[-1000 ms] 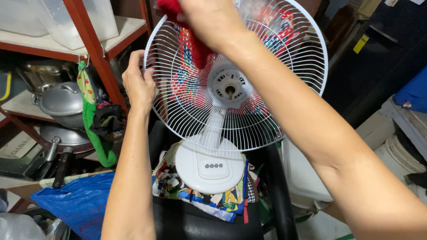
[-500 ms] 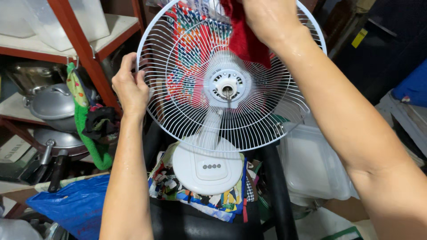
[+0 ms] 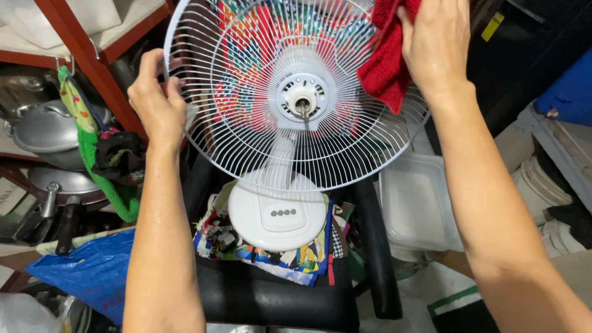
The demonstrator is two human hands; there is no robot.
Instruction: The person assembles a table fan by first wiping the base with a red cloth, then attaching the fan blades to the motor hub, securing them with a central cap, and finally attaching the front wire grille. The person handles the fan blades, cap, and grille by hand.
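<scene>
White wire fan guard [image 3: 259,154] upright on round base; red cloth [image 3: 385,65] against upper right rim.

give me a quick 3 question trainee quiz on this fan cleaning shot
1. True or false: the right hand presses a red cloth against the white fan guard.
2. What does the left hand grip? A) the guard's rim B) the blue bag C) the metal pot
3. Fill in: the fan's round base rests on a patterned ____ laid over a black seat.

Key: 1 true; 2 A; 3 cloth
</scene>
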